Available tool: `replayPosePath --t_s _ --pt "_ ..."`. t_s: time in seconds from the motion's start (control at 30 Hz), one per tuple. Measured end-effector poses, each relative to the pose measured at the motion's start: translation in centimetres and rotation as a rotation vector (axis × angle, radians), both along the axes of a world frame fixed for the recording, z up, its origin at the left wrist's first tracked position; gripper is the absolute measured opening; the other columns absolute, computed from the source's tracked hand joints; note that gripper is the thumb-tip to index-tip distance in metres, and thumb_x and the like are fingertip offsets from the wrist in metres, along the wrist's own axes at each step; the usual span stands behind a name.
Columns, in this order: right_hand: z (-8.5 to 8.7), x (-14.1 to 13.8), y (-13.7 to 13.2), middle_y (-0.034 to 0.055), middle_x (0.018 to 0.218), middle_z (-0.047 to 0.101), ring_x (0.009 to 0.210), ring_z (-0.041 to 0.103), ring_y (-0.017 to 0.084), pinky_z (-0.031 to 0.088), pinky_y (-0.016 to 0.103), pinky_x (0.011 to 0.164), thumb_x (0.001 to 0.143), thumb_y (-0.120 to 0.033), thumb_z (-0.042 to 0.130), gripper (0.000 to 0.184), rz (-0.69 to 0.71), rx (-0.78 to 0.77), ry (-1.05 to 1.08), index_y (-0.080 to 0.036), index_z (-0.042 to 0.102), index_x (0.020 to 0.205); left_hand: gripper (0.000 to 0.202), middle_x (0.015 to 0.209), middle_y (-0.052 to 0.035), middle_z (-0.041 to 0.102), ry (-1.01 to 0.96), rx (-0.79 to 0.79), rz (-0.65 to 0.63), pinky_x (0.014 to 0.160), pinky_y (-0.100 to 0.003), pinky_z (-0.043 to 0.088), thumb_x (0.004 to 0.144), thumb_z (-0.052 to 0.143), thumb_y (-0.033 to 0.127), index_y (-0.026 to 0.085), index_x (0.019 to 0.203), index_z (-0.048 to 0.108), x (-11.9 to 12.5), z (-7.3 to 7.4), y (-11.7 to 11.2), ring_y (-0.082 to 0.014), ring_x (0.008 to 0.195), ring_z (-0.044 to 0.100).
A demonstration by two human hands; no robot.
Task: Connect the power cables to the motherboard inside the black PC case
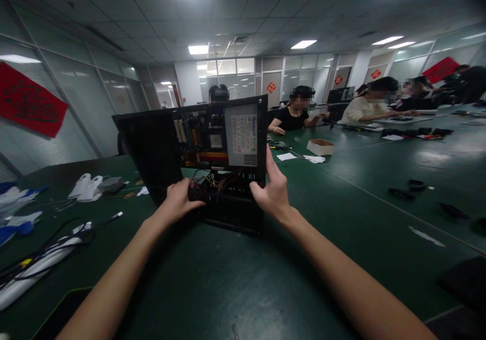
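A black computer case [231, 213] stands tilted on the green table in front of me, its side uncovered. Inside it show a labelled power supply [243, 137], a circuit board [218, 140] with slots, and a bundle of thin wires [220, 182]. My left hand [182, 196] is closed on the case's lower inner bar, thumb along its edge, fingertips partly hidden. Against the right edge of the case my right hand [274, 188] grips with thumb in front and fingers along the side.
White power strips and black cables [45, 259] lie at the left, near white plastic pieces [85, 185] and a grey block [111, 184]. Across the table [341, 218] are a small open box [320, 146], papers [286, 156] and several people seated. Dark small items [402, 193] lie at the right.
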State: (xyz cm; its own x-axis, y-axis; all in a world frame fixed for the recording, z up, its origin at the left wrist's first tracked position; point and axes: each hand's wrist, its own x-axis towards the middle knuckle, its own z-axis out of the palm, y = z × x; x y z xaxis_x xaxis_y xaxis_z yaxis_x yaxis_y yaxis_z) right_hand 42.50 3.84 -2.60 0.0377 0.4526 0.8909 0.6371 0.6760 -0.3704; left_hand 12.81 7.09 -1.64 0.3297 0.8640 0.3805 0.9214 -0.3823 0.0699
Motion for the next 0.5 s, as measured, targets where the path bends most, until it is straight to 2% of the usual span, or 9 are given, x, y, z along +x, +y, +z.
replayPosePath --t_s 0.07,0.13,0.23,0.33,0.43,0.5 --pt "-0.1 0.6 0.3 0.0059 0.164 0.030 0.147 0.037 0.028 0.037 0.049 0.120 0.075 -0.012 0.053 0.101 -0.011 0.014 -0.005 -0.025 0.006 0.163 0.058 0.108 -0.0121 0.067 0.020 -0.037 -0.009 0.087 -0.040 0.045 0.071 0.075 0.059 0.017 0.106 0.055 -1.4 0.1 0.6 -0.0319 0.101 0.064" --pt "-0.3 0.8 0.3 0.0058 0.163 0.030 0.146 0.039 0.028 0.039 0.049 0.119 0.075 -0.013 0.053 0.100 -0.014 0.035 -0.016 -0.025 0.006 0.163 0.052 0.111 -0.0124 0.068 0.103 -0.106 -0.022 0.083 -0.037 0.046 0.072 0.073 0.057 0.019 0.105 0.060 -3.0 0.5 0.8 -0.0313 0.102 0.064" --pt "-0.7 1.1 0.4 0.0064 0.163 0.032 0.143 0.043 0.029 0.042 0.047 0.117 0.076 -0.015 0.053 0.100 -0.018 0.061 -0.037 -0.024 0.004 0.163 0.043 0.099 -0.0093 0.073 0.210 -0.162 0.033 0.074 -0.033 0.045 0.079 0.065 0.060 0.021 0.099 0.067 -4.3 1.3 0.4 -0.0293 0.095 0.067" --pt "-0.9 1.8 1.0 0.0101 0.159 0.038 0.132 0.055 0.028 0.050 0.043 0.109 0.077 -0.018 0.053 0.097 -0.024 0.078 -0.042 -0.020 0.009 0.163 0.043 0.089 -0.0073 0.074 0.235 -0.149 0.066 0.067 -0.032 0.041 0.082 0.062 0.060 0.022 0.101 0.069 -4.0 1.8 -0.3 -0.0284 0.087 0.068" --pt "-0.9 3.3 2.1 0.0146 0.148 0.052 0.108 0.068 0.024 0.058 0.038 0.094 0.076 -0.020 0.054 0.092 -0.037 0.072 -0.034 -0.015 0.019 0.161 0.039 0.089 -0.0069 0.074 0.224 -0.128 0.055 0.064 -0.031 0.040 0.083 0.062 0.056 0.022 0.100 0.069 -2.4 1.7 -0.9 -0.0271 0.085 0.069" --pt "-0.9 4.7 2.9 0.0157 0.138 0.061 0.094 0.070 0.023 0.059 0.037 0.085 0.074 -0.022 0.054 0.089 -0.075 0.060 -0.013 -0.013 0.026 0.159 0.037 0.089 -0.0066 0.074 0.222 -0.119 0.053 0.063 -0.031 0.039 0.084 0.062 0.055 0.022 0.100 0.069 -1.0 1.4 -1.3 -0.0268 0.085 0.069"
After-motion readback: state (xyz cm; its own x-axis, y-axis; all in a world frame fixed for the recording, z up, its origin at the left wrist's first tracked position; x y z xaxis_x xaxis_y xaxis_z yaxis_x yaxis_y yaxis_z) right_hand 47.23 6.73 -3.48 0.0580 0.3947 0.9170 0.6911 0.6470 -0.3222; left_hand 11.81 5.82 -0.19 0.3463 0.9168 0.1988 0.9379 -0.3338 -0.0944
